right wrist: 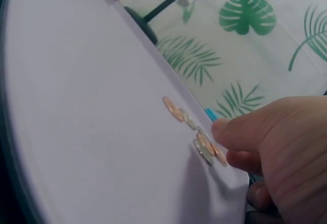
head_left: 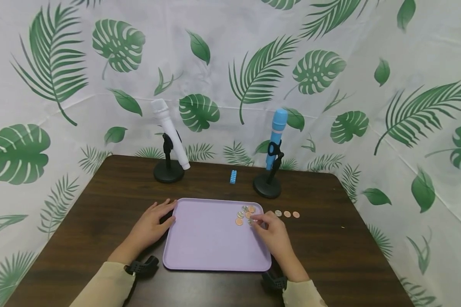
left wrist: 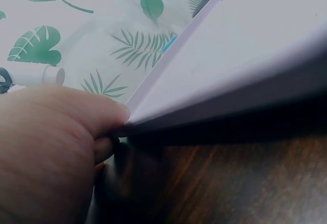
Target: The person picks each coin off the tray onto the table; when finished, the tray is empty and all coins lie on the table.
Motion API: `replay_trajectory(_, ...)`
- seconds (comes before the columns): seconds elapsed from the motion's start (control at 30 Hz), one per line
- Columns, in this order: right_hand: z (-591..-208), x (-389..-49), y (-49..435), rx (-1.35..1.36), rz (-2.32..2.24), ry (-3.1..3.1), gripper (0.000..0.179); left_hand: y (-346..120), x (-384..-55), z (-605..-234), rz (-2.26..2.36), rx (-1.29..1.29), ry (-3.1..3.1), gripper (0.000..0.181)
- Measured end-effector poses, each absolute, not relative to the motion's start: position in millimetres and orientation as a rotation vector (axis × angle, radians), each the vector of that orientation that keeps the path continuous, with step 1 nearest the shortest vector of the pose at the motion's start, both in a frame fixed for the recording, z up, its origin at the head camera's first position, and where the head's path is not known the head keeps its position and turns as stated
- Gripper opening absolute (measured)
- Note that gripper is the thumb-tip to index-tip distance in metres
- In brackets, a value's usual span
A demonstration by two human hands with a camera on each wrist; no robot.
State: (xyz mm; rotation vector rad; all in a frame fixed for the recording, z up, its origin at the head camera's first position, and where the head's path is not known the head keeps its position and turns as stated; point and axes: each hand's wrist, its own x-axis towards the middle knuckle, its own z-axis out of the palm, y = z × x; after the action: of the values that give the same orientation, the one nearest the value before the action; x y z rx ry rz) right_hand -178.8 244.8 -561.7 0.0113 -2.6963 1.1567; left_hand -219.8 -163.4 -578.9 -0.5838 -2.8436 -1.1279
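A lilac tray (head_left: 215, 238) lies on the table. Its left rim is touched by my left hand (head_left: 150, 228), thumb and fingers extended. Inside the tray's far right corner is a loose group of several copper and silver coins, among them a copper coin (head_left: 239, 221) and a silver coin (head_left: 240, 215). Over the tray's right side, my right hand (head_left: 273, 236) has its thumb and fingertips just beside a silver coin (head_left: 250, 222). In the right wrist view, thumb and index finger are bent near the coins (right wrist: 205, 143), with no coin visible between them; the other fingertips are partly hidden.
Right of the tray, a silver coin (head_left: 278, 213) and two copper coins (head_left: 287, 214) lie in a row on the dark wooden table (head_left: 330, 256). Behind the tray stand a white microphone (head_left: 173, 134), a blue microphone (head_left: 276, 132) and a small blue studded block (head_left: 233, 177).
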Motion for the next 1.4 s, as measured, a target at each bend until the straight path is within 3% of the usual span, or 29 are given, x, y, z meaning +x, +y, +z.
replay_trajectory(1.4,-564.2,-176.3,250.3,0.128,0.98,-2.919,0.019,-160.6,-219.1,-579.1,-1.129,-0.58,-2.858,0.059)
